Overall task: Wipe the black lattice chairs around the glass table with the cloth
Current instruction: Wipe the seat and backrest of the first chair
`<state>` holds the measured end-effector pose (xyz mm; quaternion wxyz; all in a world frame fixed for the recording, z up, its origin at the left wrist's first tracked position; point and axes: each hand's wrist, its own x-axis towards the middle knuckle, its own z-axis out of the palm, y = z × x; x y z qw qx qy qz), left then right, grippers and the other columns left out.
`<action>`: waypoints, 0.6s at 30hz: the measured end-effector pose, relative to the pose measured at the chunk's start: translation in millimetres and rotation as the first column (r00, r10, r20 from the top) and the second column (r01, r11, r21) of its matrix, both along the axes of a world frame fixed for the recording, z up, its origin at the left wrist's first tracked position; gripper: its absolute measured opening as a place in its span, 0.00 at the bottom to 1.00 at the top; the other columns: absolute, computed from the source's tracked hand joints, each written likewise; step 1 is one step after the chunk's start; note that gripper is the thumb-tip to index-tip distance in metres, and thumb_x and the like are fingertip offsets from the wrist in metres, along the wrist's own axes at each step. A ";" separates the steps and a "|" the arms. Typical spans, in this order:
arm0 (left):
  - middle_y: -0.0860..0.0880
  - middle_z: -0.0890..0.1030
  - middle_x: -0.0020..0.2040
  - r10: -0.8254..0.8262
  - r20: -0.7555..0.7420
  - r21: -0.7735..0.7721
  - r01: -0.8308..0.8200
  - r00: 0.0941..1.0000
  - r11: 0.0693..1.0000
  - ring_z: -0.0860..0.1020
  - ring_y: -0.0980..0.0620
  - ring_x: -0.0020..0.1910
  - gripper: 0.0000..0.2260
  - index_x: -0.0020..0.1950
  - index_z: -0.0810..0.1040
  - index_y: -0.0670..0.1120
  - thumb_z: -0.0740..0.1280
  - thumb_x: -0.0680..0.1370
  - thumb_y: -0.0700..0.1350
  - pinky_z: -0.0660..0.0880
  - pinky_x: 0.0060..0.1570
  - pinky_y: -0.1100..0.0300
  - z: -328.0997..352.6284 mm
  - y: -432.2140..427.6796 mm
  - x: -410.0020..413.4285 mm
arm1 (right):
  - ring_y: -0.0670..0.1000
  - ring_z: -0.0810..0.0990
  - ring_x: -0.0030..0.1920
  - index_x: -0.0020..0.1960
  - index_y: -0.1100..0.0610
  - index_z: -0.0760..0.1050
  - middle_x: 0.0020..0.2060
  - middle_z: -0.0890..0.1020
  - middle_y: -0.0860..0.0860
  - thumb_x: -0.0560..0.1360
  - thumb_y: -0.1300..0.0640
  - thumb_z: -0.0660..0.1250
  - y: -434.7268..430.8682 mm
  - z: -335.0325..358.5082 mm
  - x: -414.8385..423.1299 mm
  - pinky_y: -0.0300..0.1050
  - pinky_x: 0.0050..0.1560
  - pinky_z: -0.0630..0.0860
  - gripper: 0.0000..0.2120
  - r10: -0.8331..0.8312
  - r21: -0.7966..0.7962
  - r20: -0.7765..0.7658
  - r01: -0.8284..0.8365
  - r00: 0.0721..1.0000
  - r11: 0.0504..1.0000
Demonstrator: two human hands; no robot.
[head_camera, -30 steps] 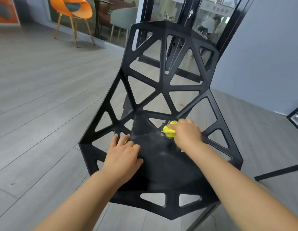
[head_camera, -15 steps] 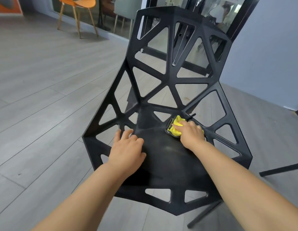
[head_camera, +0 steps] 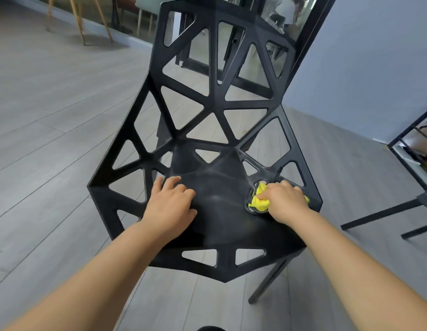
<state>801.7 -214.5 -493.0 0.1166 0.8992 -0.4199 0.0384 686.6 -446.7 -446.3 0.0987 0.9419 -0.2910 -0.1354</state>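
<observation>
black lattice chair (head_camera: 217, 144) stands on grey plank floor (head_camera: 52, 115); right hand (head_camera: 283, 201) grips a bunched yellow cloth (head_camera: 259, 200) on the seat's right edge, left hand (head_camera: 170, 203) rests flat, fingers relaxed, on the seat.

The right hand (head_camera: 285, 201) presses a crumpled yellow cloth (head_camera: 259, 201) onto the black plastic lattice chair (head_camera: 217, 99) seat's right side; the left hand (head_camera: 170, 204) rests flat beside it

The chair (head_camera: 217, 218) looks like moulded black plastic, matt with a faint sheen and pale smeary streaks on the seat. The cloth (head_camera: 259, 202) is yellow fabric, crumpled and nubbly. The floor (head_camera: 52, 139) is grey wood-grain planks, smooth and matt
</observation>
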 end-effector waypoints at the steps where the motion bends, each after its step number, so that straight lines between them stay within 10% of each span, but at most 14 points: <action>1: 0.53 0.75 0.61 -0.005 0.011 -0.004 0.005 1.000 1.000 0.56 0.48 0.73 0.17 0.64 0.73 0.51 0.60 0.77 0.54 0.47 0.73 0.46 1.2 -0.6 0.0 | 0.57 0.67 0.64 0.67 0.40 0.69 0.64 0.72 0.53 0.76 0.59 0.59 5.4 8.4 0.6 0.50 0.62 0.64 0.23 -0.012 -0.010 -0.014 0.012 1.000 1.000; 10: 0.53 0.76 0.61 0.051 -0.035 -0.025 -0.052 0.998 0.998 0.57 0.49 0.72 0.15 0.61 0.74 0.51 0.60 0.77 0.52 0.49 0.72 0.47 -2.3 -0.3 5.2 | 0.57 0.65 0.62 0.70 0.38 0.65 0.66 0.69 0.49 0.79 0.63 0.56 78.6 -22.0 35.2 0.50 0.62 0.63 0.26 0.222 0.128 0.219 -0.253 0.950 0.959; 18: 0.53 0.76 0.61 -0.076 -0.008 -0.057 0.076 0.997 0.995 0.59 0.49 0.72 0.19 0.63 0.73 0.51 0.59 0.77 0.59 0.48 0.72 0.49 -2.0 -20.2 -23.0 | 0.54 0.67 0.62 0.68 0.39 0.69 0.64 0.71 0.46 0.76 0.64 0.57 22.2 -33.5 -7.4 0.49 0.59 0.64 0.27 -0.002 0.134 0.282 -0.037 0.959 0.990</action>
